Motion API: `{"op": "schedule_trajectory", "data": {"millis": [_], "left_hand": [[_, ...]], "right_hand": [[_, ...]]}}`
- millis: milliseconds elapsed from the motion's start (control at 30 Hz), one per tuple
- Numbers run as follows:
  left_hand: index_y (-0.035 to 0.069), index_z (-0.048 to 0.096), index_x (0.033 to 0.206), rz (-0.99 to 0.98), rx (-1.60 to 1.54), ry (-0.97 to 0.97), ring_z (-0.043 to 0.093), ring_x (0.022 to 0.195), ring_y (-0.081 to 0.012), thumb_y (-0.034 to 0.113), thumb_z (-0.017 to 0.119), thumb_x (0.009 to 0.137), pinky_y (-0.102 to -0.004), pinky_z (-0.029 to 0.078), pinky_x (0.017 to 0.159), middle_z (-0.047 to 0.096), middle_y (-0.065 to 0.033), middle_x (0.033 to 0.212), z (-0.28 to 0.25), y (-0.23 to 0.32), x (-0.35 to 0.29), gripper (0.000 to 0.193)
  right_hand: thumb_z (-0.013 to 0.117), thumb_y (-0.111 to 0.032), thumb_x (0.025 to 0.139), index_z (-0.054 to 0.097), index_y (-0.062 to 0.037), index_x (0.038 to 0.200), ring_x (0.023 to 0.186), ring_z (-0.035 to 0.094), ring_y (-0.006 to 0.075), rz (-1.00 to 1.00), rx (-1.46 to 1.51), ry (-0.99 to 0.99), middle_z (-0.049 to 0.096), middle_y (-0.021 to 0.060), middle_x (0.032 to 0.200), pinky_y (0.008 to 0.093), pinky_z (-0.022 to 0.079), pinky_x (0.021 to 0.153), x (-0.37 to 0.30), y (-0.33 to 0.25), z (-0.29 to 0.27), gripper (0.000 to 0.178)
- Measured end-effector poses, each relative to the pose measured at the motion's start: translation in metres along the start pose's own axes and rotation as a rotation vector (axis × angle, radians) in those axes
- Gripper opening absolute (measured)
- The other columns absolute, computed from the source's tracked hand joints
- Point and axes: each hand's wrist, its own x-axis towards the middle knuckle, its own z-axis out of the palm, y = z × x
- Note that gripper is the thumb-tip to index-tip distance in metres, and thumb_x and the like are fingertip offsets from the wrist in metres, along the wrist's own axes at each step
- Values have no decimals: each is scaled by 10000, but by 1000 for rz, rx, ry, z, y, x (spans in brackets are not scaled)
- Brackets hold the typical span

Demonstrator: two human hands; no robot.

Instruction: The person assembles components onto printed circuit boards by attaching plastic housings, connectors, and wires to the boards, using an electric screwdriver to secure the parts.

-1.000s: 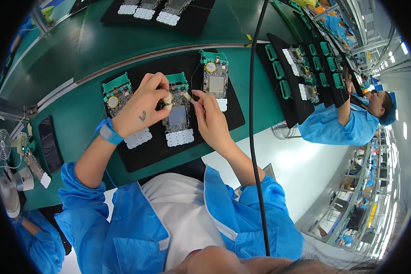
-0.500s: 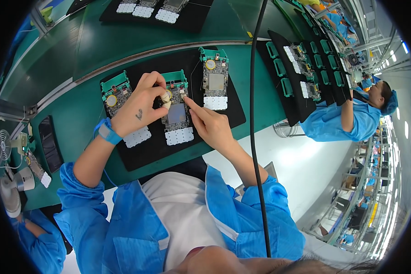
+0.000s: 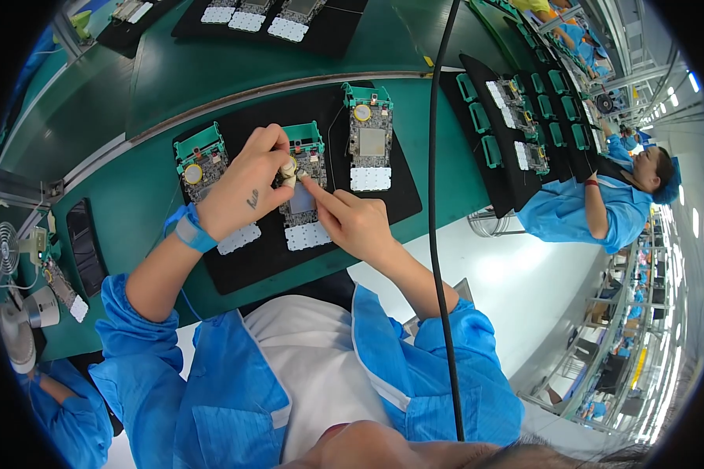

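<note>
My left hand (image 3: pixel 249 186) reaches over the middle circuit board (image 3: pixel 314 166) from the left, thumb and index finger closed in a pinch. Pale finger cots cover those fingertips, and whatever lies between them is hidden. The board has a green plastic frame at its far end and a white pad at its near end. From the right, my right hand (image 3: pixel 358 223) stretches its index finger to the board beside the left fingertips; its other fingers curl, with nothing visible in them. My left hand partly covers the left circuit board (image 3: pixel 195 173). The right circuit board (image 3: pixel 371 142) lies apart.
A black mat (image 3: pixel 289 270) under the boards rests on the green bench (image 3: pixel 133 234). A black cable (image 3: pixel 438 258) hangs down right of my hands. At left lie a phone (image 3: pixel 87 242) and a small fan (image 3: pixel 6 246). A co-worker (image 3: pixel 594 203) stands beside board racks at right.
My right index finger has moved left and slightly nearer, toward the left fingertips. My left hand has shifted slightly right. Another board on a dark mat has come into view at the far left.
</note>
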Motion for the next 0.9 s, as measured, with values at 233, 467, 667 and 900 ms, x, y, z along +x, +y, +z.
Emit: {"op": "schedule_trajectory", "data": {"millis": [233,467,667,900], "left_hand": [[-57,511,774,-20,-19,-5,505,864,-290,1,655,671,-361,454,719,432,-133,971,2,-3,0,187],[-42,567,858,-226,162,-45,518,941,-328,23,669,662,-417,445,794,470,-149,994,-12,7,-1,230],[26,556,1137,289,405,-32,395,1299,-315,134,666,749,-482,261,1110,509,-147,1254,38,25,9,417],[30,639,1001,142,246,409,511,964,-282,60,707,732,-393,441,822,565,-85,1024,32,29,28,279]], "right_hand": [[670,-103,777,571,-164,1294,418,470,163,-59,-146,-5,432,6,581,298,376,383,-3,-1,7,530],[556,-136,928,481,1,1045,668,633,369,392,67,331,643,184,790,416,487,536,9,46,-18,196],[601,-98,910,535,68,1081,658,615,134,777,732,261,665,115,820,296,476,555,31,100,-12,247],[564,-262,957,581,-70,890,454,277,-6,1030,1540,112,440,-83,620,176,195,386,17,79,-42,205]]}}
